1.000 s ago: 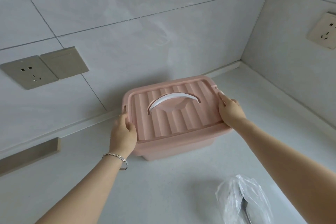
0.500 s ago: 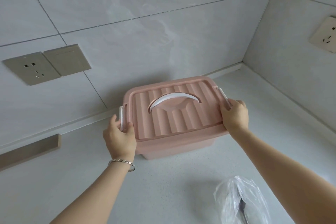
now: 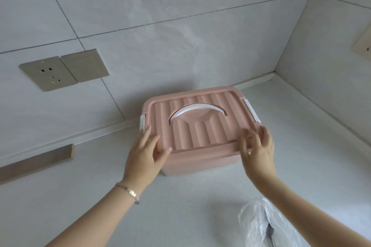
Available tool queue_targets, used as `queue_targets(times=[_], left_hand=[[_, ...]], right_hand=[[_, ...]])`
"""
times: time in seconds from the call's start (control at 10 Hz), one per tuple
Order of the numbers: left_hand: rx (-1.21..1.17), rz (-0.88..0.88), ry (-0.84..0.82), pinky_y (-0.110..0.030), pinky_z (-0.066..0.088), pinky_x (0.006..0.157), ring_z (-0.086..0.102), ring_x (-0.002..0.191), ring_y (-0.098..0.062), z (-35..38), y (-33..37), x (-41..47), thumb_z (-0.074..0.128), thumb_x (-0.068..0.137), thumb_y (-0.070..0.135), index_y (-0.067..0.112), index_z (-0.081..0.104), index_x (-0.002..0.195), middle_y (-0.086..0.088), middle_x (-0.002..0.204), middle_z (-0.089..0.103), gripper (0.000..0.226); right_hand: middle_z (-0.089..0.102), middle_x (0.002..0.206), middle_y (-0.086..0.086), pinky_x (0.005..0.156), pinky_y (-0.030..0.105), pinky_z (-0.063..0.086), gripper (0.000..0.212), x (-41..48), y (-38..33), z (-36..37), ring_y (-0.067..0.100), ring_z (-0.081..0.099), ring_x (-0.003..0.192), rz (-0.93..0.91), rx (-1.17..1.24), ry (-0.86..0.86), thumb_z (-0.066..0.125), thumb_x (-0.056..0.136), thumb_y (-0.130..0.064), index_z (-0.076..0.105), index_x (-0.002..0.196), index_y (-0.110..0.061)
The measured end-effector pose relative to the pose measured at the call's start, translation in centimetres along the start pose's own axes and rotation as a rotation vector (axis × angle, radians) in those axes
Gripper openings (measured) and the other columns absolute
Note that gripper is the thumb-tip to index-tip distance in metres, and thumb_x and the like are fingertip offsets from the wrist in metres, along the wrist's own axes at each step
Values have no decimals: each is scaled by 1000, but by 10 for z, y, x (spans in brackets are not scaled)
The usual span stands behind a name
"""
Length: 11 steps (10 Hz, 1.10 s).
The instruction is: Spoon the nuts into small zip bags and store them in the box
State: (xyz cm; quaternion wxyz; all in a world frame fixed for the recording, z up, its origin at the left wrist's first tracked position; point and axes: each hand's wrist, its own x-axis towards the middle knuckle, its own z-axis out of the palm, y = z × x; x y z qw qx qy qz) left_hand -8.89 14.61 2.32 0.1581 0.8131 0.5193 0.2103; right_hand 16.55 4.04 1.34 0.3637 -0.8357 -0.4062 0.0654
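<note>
**Lidded box near the back edge of the surface, a hand at each near corner**

A pink plastic storage box point(image 3: 200, 158) with a ribbed lid point(image 3: 200, 126), white arched handle point(image 3: 197, 110) and white side latches point(image 3: 142, 123) stands near the back edge of the pale speckled surface point(image 3: 180, 206), lid on. The left hand point(image 3: 146, 152), bracelet point(image 3: 130, 192) at the wrist, lays straight fingers on the lid's near-left corner; its grip is open. The right hand point(image 3: 258, 150), blurred, spreads relaxed fingers at the near-right corner, grip open, contact unclear. A clear crumpled plastic bag point(image 3: 259, 220) containing a dark spoon point(image 3: 270, 232) lies by the front edge, under the right forearm. Two beige wall sockets point(image 3: 64, 70) sit on the tiled wall behind.
</note>
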Motion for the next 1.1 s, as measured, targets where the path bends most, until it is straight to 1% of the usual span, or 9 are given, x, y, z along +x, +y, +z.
queue_targets(times=[0.1,0.2,0.3,0.4,0.7,0.8,0.9,1.0,1.1], left_hand=[[133,153,-73,-47,38,100,29,136,-36,3,-12,-17,25,80,77,13,51,130,-13,148,34,86],[116,118,-9,-46,51,83,44,127,-37,1,-12,-25,28,82,74,10,59,121,-13,140,44,81],[-2,-12,44,-40,46,95,39,133,-25,2,-3,-21,61,72,63,12,58,125,-6,148,35,74],[-44,-84,49,-35,39,104,31,138,-19,3,2,-5,72,71,50,12,54,128,-2,151,28,71],[-69,-175,-8,-37,36,107,20,142,-22,7,0,40,69,77,46,6,49,131,-7,153,21,71],[22,-158,-54,-39,45,97,18,142,-22,3,-2,37,61,81,49,11,45,135,-3,154,18,68],[177,-136,-143,-39,42,99,17,141,-25,-2,2,39,50,88,51,11,36,139,-8,153,16,67],[398,-97,-268,-42,15,113,0,144,-27,-14,15,39,41,94,40,11,9,146,-11,156,-3,68],[451,111,-278,-43,16,111,8,143,-23,-23,28,37,42,94,35,12,5,146,-7,156,-3,68]], right_hand=[[9,152,19,106,41,28,51,-29,-1,-1,29,13,140,18,21,-65,62,85,-32,46,132,-20],[9,150,21,106,36,28,51,-30,-5,0,31,14,139,5,33,-96,67,82,-29,51,130,-25],[22,144,19,103,27,29,37,-3,-9,-2,29,30,131,1,99,-130,69,81,-23,63,118,-25],[24,144,17,104,30,32,35,25,-17,-1,28,31,132,-5,79,-178,68,83,-23,63,117,-24],[34,135,11,90,36,41,39,85,-47,21,28,42,123,55,-92,-283,59,88,-28,55,127,-27],[32,137,11,87,38,43,43,78,-47,20,30,44,121,47,-206,-304,54,91,-27,46,133,-33],[34,139,11,87,38,43,51,62,-49,20,30,43,122,44,-278,-307,52,92,-27,34,139,-31],[54,120,5,77,31,43,35,37,-58,16,27,55,107,98,-385,-394,46,92,-25,46,127,-22],[60,113,3,72,26,42,28,27,-64,10,25,58,102,127,-523,-580,47,88,-26,59,112,-16]])
